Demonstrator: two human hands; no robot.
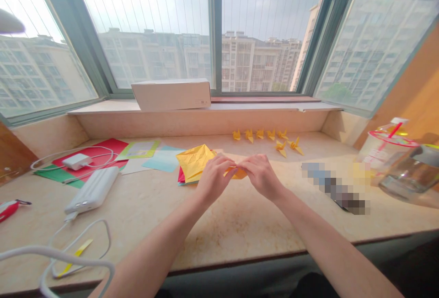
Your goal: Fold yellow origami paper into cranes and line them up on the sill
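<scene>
Forearms (154, 247) cross the near edge of a marble ledge (219, 254), with open stone between that edge and the hands. The left hand (215, 179) and right hand (261, 177) both grasp a folded yellow paper (238, 173), pinched between their fingertips. Just left of it, a crumpled yellow sheet (195, 163) rests on stacked coloured paper (181, 177). Yellow origami cranes (260, 135) stand beyond it. Far to its right, a plastic cup (386, 149) holds a red straw (394, 130), beside a glass jug (409, 174).
</scene>
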